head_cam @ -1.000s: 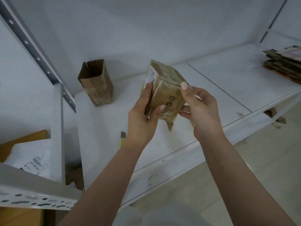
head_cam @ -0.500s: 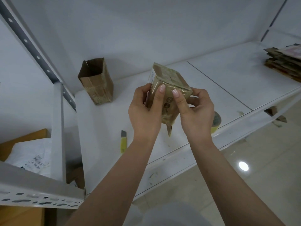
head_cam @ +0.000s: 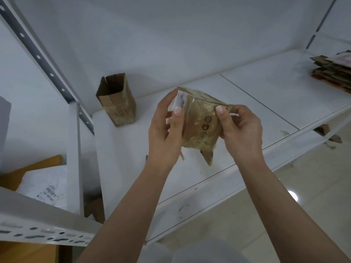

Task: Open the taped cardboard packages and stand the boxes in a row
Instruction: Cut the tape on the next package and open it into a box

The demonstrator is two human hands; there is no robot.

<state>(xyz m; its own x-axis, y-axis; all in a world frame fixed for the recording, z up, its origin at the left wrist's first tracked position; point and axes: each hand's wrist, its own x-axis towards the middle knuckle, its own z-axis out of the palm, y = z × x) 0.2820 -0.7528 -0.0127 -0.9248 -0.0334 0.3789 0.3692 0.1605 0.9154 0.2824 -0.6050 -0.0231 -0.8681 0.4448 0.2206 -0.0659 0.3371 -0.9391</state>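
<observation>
Now both hands' grip still clasps the taped package, thumbs spread wider apart.

You've got a brown package w/ glossy clear tape, white label, dark round marks. Brown open box on white shelf. Brown stack far right. Orange-brown board lower left.

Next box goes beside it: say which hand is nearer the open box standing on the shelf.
Left. The left hand grips the taped package just right of the open box; the right hand holds the package's far side.
</observation>
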